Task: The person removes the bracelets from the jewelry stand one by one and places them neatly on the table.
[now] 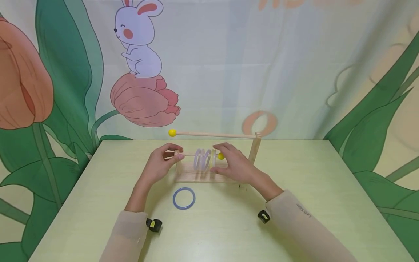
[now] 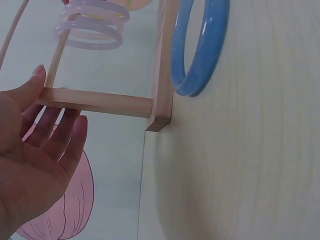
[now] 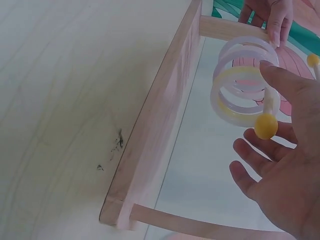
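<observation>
My left hand (image 1: 157,165) grips the short end post (image 2: 112,103) of a wooden ring rack near its top, thumb on one side and fingers on the other. From that post runs a rod tipped with a yellow ball (image 3: 266,126). Several pale purple rings (image 2: 95,46) and a yellowish ring (image 3: 237,119) hang on this rod. Around the ball end my right hand (image 1: 240,165) is spread, its thumb and fingers loosely bent beside the outermost rings. In the right wrist view several fingertips stand apart from the rings.
A blue ring (image 1: 174,199) lies on the table (image 1: 209,233) in front of the rack's base (image 1: 196,177). Higher up, a second rod (image 1: 212,134) with a yellow ball reaches left from the tall right post (image 1: 254,150). A printed curtain (image 1: 209,72) hangs behind.
</observation>
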A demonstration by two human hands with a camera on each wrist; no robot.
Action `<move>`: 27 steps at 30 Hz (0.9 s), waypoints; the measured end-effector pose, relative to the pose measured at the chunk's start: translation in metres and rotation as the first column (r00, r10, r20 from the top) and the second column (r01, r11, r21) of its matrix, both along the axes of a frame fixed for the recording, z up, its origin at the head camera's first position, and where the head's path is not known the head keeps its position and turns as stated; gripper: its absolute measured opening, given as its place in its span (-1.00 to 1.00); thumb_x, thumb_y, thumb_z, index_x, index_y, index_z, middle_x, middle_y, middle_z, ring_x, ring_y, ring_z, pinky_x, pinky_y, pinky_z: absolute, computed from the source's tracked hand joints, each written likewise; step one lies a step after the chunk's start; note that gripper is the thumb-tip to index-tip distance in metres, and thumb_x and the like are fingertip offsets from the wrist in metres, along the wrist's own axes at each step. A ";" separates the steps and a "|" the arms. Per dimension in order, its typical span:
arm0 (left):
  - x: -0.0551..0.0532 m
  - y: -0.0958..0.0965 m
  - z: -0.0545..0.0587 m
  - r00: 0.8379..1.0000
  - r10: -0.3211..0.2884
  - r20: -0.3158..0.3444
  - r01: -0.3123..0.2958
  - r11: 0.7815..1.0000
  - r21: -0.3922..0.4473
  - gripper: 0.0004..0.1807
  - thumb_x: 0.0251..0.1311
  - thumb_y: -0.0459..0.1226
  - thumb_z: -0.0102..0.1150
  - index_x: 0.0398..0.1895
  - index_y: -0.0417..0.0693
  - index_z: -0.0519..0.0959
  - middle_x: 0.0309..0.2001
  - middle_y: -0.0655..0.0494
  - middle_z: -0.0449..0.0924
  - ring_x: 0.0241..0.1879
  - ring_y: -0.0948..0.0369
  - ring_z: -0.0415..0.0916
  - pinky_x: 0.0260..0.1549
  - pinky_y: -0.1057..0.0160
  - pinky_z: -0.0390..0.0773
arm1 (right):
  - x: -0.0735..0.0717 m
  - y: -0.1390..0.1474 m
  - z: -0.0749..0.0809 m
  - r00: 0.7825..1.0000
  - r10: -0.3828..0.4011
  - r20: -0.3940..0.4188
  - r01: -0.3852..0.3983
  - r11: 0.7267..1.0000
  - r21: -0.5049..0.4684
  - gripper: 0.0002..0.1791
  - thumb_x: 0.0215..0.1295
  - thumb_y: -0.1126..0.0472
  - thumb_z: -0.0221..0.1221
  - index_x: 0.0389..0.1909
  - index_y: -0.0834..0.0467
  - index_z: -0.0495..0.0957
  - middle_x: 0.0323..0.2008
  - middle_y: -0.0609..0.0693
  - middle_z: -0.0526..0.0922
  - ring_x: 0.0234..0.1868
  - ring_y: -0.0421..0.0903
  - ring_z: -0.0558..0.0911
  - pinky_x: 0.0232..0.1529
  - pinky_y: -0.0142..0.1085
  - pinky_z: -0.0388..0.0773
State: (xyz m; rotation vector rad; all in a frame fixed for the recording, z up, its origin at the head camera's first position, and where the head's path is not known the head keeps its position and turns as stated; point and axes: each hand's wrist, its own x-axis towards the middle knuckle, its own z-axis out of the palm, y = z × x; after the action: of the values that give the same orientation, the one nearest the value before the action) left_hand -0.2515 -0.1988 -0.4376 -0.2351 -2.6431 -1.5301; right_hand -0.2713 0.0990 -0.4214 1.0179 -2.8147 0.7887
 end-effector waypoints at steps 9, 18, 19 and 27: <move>0.003 -0.009 0.003 0.998 -0.062 0.026 0.061 0.998 0.027 -0.53 0.26 0.06 0.27 0.18 0.16 0.52 0.10 0.21 0.56 0.18 0.03 0.52 0.13 -0.01 0.53 | -0.002 0.001 -0.004 1.000 0.006 0.025 -0.005 1.000 -0.009 -0.14 0.23 -0.14 0.34 0.44 0.13 0.26 0.37 0.03 0.35 0.36 0.07 0.35 0.29 0.03 0.36; 0.003 -0.011 0.001 0.998 -0.045 0.051 0.044 0.999 0.022 -0.62 0.26 0.06 0.26 0.11 0.27 0.54 0.07 0.24 0.57 0.15 0.07 0.53 0.12 -0.04 0.52 | -0.005 0.000 -0.011 0.999 0.018 0.048 -0.017 1.000 -0.010 -0.14 0.23 -0.16 0.33 0.46 0.07 0.23 0.34 -0.04 0.35 0.30 0.00 0.39 0.25 -0.02 0.41; 0.004 -0.011 0.001 0.998 -0.043 0.053 0.042 0.999 0.023 -0.61 0.26 0.06 0.26 0.12 0.26 0.54 0.07 0.23 0.57 0.15 0.07 0.53 0.12 -0.05 0.52 | -0.006 -0.001 -0.011 0.999 0.020 0.048 -0.020 1.000 -0.008 -0.14 0.24 -0.15 0.32 0.47 0.07 0.23 0.34 -0.03 0.35 0.29 0.00 0.40 0.24 -0.03 0.41; 0.002 -0.009 0.003 0.998 -0.039 0.051 0.037 0.999 0.038 -0.61 0.27 0.03 0.27 0.11 0.21 0.55 0.05 0.21 0.57 0.15 0.05 0.54 0.10 -0.04 0.54 | -0.006 -0.001 -0.007 0.999 0.025 0.040 -0.025 1.000 0.001 -0.13 0.24 -0.17 0.31 0.46 0.10 0.23 0.35 0.01 0.37 0.28 0.01 0.42 0.28 -0.04 0.39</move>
State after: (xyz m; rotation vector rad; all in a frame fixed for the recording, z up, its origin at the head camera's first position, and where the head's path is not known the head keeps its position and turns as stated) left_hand -0.2493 -0.2074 -0.4346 -0.2483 -2.6611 -1.6166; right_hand -0.2772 0.0978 -0.4281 1.0518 -2.8411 0.8190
